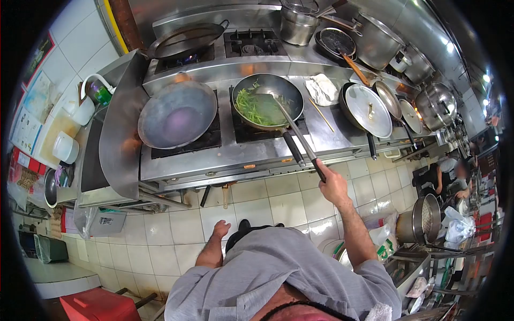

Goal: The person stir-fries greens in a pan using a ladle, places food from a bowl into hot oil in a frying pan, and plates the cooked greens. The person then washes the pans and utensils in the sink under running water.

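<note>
My right hand is wrapped round the black handle of a long metal spatula. Its flat end rests in a dark frying pan on a burner, among cut green vegetables gathered mostly at the pan's left side. The pan's black handle points toward me, close beside the spatula's shaft. Down at my side hangs my left hand, apart from the stove, with nothing visible in it and its fingers loosely parted.
Left of the pan, a large wok gives off a haze. A white cloth, a wooden stick and a lidded pan lie to the right. Big pots line the back. Another person is at far right.
</note>
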